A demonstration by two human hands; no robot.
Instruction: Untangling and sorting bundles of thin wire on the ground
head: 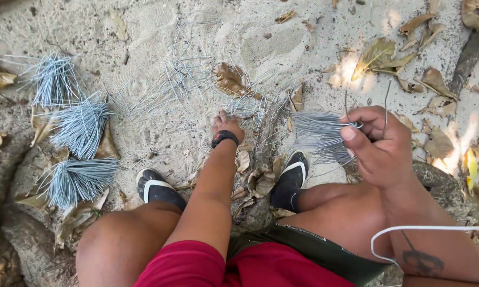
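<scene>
**Gathering cut wire pieces on sandy ground**

Down between the knees, the left hand (226, 123), a black watch (224, 137) on its wrist, reaches to the sand, fingertips resting on a scatter of thin grey wire pieces (175, 87) that spreads away from it; whether the fingers pinch any cannot be told. Well apart from it, the right hand (380, 143) is raised and clamped on a gathered bunch of the same grey wires (320, 134), their ends fanning toward the left hand. Farther beyond the left hand lie three tied grey wire bundles (82, 127) on sand and dry brown leaves (231, 79). Black sandals with white straps (157, 187) sit just beneath the left hand.
</scene>
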